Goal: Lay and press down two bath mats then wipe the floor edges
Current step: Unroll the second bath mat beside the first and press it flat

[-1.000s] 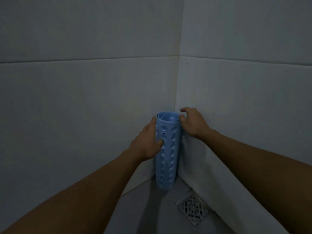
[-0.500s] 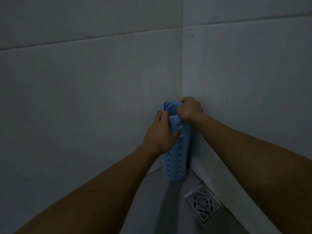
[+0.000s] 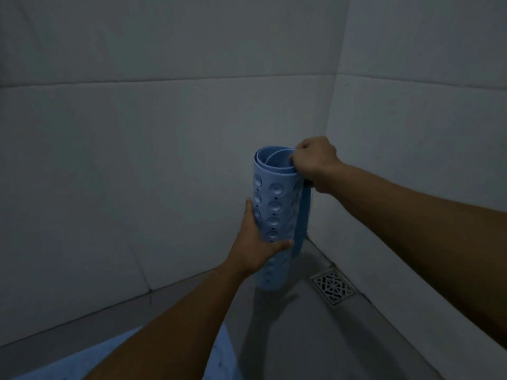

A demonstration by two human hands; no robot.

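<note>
Rolled blue bath mat [image 3: 274, 215] stands upright w/ its suction-cup side facing out, just in front of the wall corner [image 3: 330, 127] where 2 tiled walls meet. Whether its bottom end touches the grey floor [image 3: 301, 338] or hangs just above it can't be told; a faint shadow lies on the floor under it.

Left hand [image 3: 255, 242] wraps the roll's lower-middle from the side away from the corner, thumb lying across the front of the roll, other fingers hidden behind it, so closed around the mat. Right hand [image 3: 314, 163] is up at the roll's top rim, on the corner side, fist tight, fingers pinching the mat's loose outer edge. That free edge hangs as a darker blue strip [image 3: 301, 220] down the corner side of the roll, slightly apart from the rest of the coil. Top of roll shows the spiral of layers, open end tilted a bit toward the camera.

Square metal floor drain [image 3: 333, 287] sits on the floor near the roll's base, on the side toward the right-hand wall, close to that wall's foot. A 2nd pale blue mat [image 3: 115, 352] lies flat on the floor well away from the corner, at the frame's bottom edge, partly behind the left forearm.

Light is dim; fine detail on the mats isn't clear.
</note>
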